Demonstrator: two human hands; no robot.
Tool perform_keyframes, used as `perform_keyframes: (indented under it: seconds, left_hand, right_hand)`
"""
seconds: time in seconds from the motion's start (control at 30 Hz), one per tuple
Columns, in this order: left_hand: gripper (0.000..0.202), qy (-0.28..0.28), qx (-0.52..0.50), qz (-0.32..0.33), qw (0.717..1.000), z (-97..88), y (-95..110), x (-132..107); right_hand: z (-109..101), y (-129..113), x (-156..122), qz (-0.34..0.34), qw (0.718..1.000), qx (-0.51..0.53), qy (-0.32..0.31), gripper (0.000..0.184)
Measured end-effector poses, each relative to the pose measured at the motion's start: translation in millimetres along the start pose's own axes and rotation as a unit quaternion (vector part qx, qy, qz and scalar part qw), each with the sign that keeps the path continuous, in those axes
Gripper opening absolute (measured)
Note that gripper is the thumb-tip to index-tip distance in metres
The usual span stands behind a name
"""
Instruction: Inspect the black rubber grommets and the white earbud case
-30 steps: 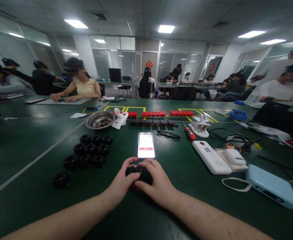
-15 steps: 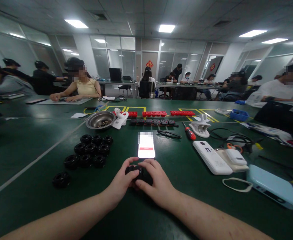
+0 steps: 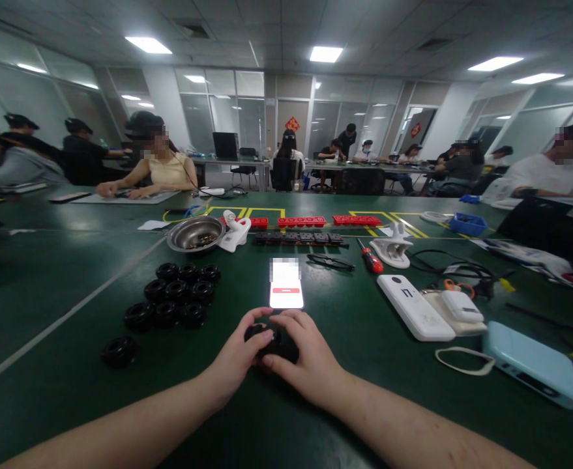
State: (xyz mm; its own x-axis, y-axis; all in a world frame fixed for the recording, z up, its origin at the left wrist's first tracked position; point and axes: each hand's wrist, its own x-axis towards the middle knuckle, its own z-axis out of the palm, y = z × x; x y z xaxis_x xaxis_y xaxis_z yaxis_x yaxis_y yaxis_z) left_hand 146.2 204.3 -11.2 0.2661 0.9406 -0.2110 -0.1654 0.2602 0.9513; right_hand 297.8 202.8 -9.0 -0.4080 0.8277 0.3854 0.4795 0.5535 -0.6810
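My left hand [image 3: 240,355] and my right hand [image 3: 306,358] meet at the near middle of the green table [image 3: 71,391], both closed round a small black wheel [image 3: 266,339] that shows between the fingers. Just beyond them lies a phone [image 3: 286,283] with a lit screen. To the left sits a cluster of several black wheels [image 3: 178,293], and one more wheel [image 3: 118,350] lies apart, nearer me.
A metal bowl [image 3: 195,233], red and black strips [image 3: 300,223], a red screwdriver [image 3: 370,258], white clips, power banks [image 3: 416,306] and cables lie further back and right. A light blue device [image 3: 535,361] is at the right. Other people sit at the tables behind.
Almost nothing differs. My fingers shift slightly round the black wheel, and the view has drifted a little.
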Motion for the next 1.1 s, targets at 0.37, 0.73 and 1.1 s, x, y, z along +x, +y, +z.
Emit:
perform_keyframes:
  seconds: [0.37,0.73,1.1]
  left_hand:
    - [0.038,-0.028,0.028,-0.011,0.999,2.4,4.1,-0.6]
    - [0.048,-0.037,0.008,-0.009,0.999,1.7,4.2,-1.7]
    - [0.049,-0.035,-0.016,0.015,0.999,-3.3,-1.8,-3.5]
  right_hand:
    - [-0.1,-1.1,-2.8,-0.048,0.999,-0.002,0.01,0.045]
    - [0.0,-2.7,-2.1,-0.038,0.999,0.006,0.016,0.041]
    - [-0.1,0.5,-1.9,-0.004,1.0,-0.004,0.024,0.038]
